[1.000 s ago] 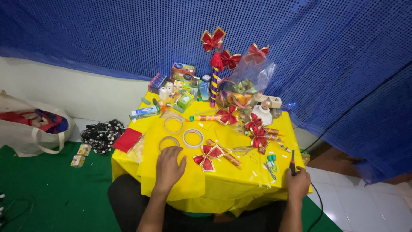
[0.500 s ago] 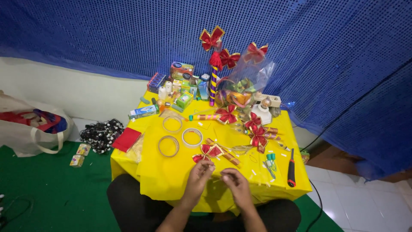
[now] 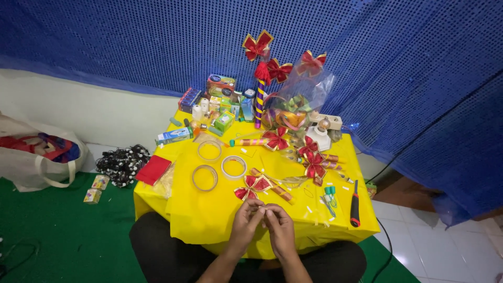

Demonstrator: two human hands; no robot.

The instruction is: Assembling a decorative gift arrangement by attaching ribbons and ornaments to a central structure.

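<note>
In the head view both hands meet at the near edge of a low bench draped in a yellow plastic cloth [image 3: 209, 209]. The left hand [image 3: 245, 222] and the right hand [image 3: 280, 230] are pinched together fingertip to fingertip around a small pale strip [image 3: 264, 210] held between them; it is too small to say whether it is tape or ribbon. Just beyond the fingertips lies a red ribbon bow with gold edging on a striped stick [image 3: 254, 186]. Farther out and to the left of the hands are three clear tape rings [image 3: 205, 177]; to the right of them lie a pair of small green-handled scissors [image 3: 329, 196] and a black and red utility knife [image 3: 355, 204]. More red bows [image 3: 313, 157] and a heap of small cardboard boxes [image 3: 220, 102] sit well beyond, near the blue mesh curtain [image 3: 131, 42]. Judging by this, the step in hand looks like readying a small piece for the nearest bow; the next move would call for keeping the strip taut and carrying it a short way forward to the bow without letting it fold on itself.
</note>
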